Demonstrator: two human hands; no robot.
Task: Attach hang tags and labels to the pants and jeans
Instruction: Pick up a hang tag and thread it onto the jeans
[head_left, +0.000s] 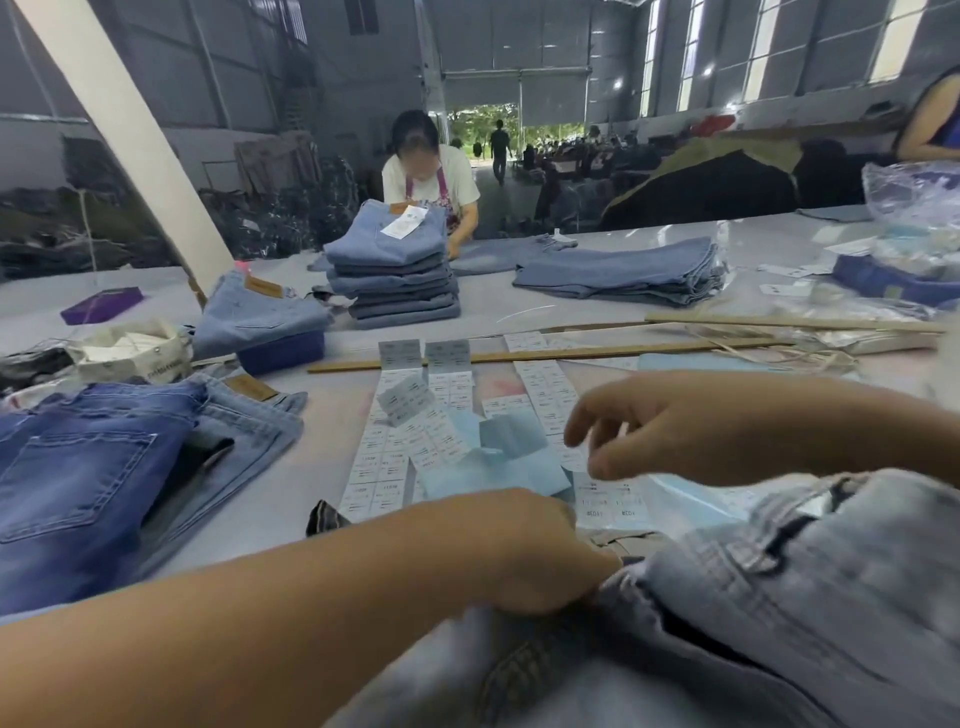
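Pale, soft-washed jeans (779, 597) lie bunched at the desk's (322, 447) near edge. Left hand (540, 551) grips the denim fold, fingers curled into the cloth. Right hand (665, 426) hovers over the label sheets (395, 447), fingers loosely spread, thumb and forefinger close; whether they pinch a sticker cannot be told. Sheets: white, gridded, on pale blue backing. Dark blue jeans (78, 478) lie flat to the left.
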